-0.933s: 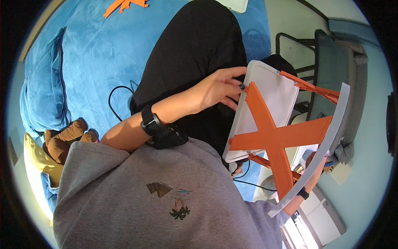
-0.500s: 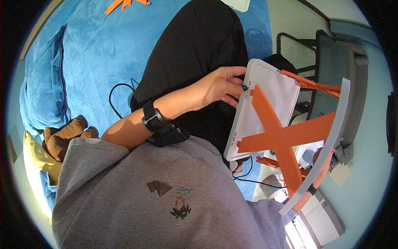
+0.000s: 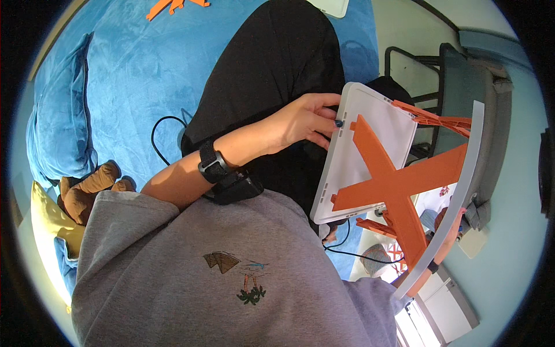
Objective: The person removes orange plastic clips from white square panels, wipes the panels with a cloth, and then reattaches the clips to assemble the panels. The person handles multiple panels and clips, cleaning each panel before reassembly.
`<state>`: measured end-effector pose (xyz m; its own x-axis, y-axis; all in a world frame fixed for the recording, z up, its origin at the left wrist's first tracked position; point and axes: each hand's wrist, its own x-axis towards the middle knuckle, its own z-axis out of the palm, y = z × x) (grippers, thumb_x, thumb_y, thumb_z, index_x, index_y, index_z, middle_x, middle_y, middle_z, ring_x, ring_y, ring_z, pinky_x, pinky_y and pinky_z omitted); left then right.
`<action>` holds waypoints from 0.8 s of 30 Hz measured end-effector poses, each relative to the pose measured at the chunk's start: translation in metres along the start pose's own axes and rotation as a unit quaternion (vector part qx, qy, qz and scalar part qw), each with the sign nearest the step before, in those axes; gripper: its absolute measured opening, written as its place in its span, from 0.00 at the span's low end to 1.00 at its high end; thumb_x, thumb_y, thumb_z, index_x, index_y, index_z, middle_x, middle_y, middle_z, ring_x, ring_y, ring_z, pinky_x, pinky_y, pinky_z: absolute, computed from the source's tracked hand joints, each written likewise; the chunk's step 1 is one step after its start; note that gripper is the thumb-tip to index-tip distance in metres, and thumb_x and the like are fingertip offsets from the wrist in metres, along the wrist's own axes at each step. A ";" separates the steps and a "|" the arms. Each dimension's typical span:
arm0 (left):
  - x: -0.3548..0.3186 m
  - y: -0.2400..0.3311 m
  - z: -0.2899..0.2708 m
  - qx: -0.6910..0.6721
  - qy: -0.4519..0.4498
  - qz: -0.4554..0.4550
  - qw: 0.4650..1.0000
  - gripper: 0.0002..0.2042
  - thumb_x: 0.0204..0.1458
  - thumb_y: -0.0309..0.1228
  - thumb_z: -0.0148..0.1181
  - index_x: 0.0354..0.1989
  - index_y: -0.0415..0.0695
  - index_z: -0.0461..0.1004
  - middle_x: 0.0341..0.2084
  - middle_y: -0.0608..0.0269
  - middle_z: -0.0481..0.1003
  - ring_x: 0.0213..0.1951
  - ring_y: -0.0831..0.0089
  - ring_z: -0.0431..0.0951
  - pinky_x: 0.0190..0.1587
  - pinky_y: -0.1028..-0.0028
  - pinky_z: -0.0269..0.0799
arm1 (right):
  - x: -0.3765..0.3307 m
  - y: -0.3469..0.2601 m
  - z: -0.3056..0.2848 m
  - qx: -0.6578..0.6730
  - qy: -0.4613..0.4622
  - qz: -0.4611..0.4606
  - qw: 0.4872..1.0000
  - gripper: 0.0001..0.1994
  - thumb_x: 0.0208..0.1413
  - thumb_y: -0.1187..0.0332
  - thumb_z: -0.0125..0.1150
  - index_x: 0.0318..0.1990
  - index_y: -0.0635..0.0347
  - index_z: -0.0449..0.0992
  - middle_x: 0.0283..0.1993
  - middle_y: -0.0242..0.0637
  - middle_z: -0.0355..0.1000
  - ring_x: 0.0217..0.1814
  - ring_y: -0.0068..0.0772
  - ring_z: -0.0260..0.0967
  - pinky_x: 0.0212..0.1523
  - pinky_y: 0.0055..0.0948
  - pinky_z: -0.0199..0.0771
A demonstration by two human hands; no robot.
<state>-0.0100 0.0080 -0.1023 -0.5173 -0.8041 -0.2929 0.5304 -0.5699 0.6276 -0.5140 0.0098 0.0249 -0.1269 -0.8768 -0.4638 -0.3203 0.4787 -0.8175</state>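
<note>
Upright over my lap is a plastic frame, held between both hands. A white panel [image 3: 370,136] forms its left side, and a second white panel [image 3: 462,191], seen edge-on, its right side. Between them runs an orange X-shaped brace [image 3: 399,182], with more orange bracing [image 3: 433,118] at the far side. My left hand [image 3: 315,121] is closed on the left panel's outer edge, a dark-nailed digit against the rim. Behind the right panel, my right hand [image 3: 448,228] grips that panel; most of its fingers are hidden.
A blue blanket [image 3: 139,87] spreads under my legs, with orange pieces [image 3: 176,7] and a white panel [image 3: 332,6] at its far end. To the left lie a blue pillow [image 3: 60,110] and brown plush toy [image 3: 87,191]. A dark chair [image 3: 462,104] stands right; a black cable [image 3: 364,254] hangs below.
The right panel has shifted slightly left, and the orange brace has tilted a little with it. My left hand and the left panel have barely moved.
</note>
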 end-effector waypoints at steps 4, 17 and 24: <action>0.000 0.000 0.001 0.010 -0.001 0.006 1.000 0.24 0.53 0.22 0.48 0.61 0.39 0.57 0.45 0.52 0.73 0.44 0.70 0.76 0.43 0.71 0.76 | 0.002 0.000 0.005 0.076 -0.033 0.004 0.997 0.26 0.62 0.45 0.36 0.48 0.60 0.65 0.37 0.32 0.68 0.37 0.20 0.67 0.37 0.21 0.68; 0.002 0.002 0.003 0.024 -0.004 0.008 1.000 0.24 0.54 0.23 0.49 0.61 0.40 0.56 0.46 0.53 0.72 0.43 0.71 0.76 0.43 0.73 0.76 | -0.011 -0.020 0.035 0.018 0.018 -0.015 1.000 0.25 0.61 0.45 0.37 0.47 0.59 0.66 0.34 0.33 0.70 0.31 0.23 0.69 0.30 0.22 0.71; 0.002 0.002 0.003 0.029 0.003 0.006 1.000 0.24 0.54 0.23 0.49 0.61 0.39 0.57 0.46 0.54 0.72 0.44 0.71 0.75 0.43 0.73 0.76 | -0.013 -0.021 0.041 0.074 -0.047 -0.009 0.996 0.25 0.61 0.43 0.36 0.44 0.58 0.66 0.32 0.32 0.69 0.30 0.22 0.69 0.29 0.21 0.70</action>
<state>-0.0117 0.0057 -0.0990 -0.5070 -0.8117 -0.2899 0.4968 -0.5501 0.6713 -0.4673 0.0128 0.0337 -0.0326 -0.8803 -0.4732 -0.1786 0.4710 -0.8639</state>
